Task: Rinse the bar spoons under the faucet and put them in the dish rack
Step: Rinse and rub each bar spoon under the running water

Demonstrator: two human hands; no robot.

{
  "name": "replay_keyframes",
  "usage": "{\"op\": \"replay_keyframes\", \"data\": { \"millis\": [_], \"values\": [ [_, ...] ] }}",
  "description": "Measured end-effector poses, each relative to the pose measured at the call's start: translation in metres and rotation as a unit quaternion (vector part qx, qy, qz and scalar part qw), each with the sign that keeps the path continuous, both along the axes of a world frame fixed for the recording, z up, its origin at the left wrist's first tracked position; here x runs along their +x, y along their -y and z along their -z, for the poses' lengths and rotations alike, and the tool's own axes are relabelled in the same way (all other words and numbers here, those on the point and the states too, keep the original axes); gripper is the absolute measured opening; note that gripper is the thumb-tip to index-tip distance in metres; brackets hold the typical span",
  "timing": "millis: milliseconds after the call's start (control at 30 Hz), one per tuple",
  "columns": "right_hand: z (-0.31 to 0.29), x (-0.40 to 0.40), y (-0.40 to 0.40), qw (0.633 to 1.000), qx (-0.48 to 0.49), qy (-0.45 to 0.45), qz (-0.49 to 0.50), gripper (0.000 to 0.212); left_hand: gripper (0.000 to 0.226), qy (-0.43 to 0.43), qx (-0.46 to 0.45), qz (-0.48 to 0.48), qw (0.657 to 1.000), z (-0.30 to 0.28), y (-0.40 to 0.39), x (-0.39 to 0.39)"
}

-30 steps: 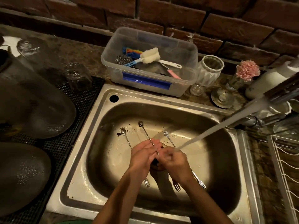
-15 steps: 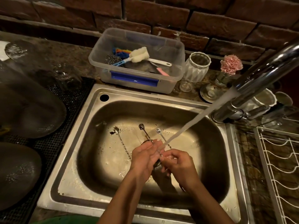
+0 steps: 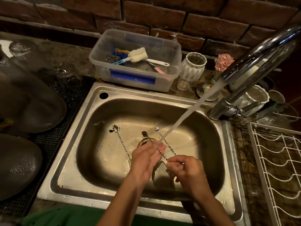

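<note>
Over the sink (image 3: 84,128) centre, left hand (image 3: 146,162) and right hand (image 3: 187,172) both pinch one twisted bar spoon (image 3: 160,152) under the faucet (image 3: 254,62) stream. Two more bar spoons (image 3: 122,144) lie on the sink floor; dish rack (image 3: 276,160) at right edge.

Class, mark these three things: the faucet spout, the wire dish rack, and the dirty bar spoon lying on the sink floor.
faucet spout (image 3: 254,59), head view, on the chrome curve.
wire dish rack (image 3: 276,160), head view, on a white wire.
dirty bar spoon (image 3: 121,142), head view, on the twisted stem.

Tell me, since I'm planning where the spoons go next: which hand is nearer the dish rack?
Right. The right hand is over the sink's right half, toward the dish rack; the left hand is farther left.
</note>
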State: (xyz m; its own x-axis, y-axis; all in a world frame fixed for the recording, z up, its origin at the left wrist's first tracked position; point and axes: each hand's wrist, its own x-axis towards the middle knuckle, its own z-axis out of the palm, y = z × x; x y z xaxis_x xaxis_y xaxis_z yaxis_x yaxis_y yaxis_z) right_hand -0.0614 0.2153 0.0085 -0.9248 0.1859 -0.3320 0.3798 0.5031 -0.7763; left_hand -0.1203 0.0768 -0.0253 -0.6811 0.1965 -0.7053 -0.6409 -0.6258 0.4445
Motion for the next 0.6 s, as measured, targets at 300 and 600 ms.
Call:
{"op": "replay_keyframes", "data": {
  "millis": [300,600],
  "values": [
    [-0.010,0.025,-0.003,0.996,0.076,-0.017,-0.035,0.005,0.021,-0.015,-0.023,0.003,1.000,-0.009,0.003,0.010],
    [-0.025,0.041,-0.005,0.981,0.157,-0.087,-0.070,0.010,0.020,-0.006,0.051,-0.030,0.998,-0.014,0.002,0.014]
  ]
}}
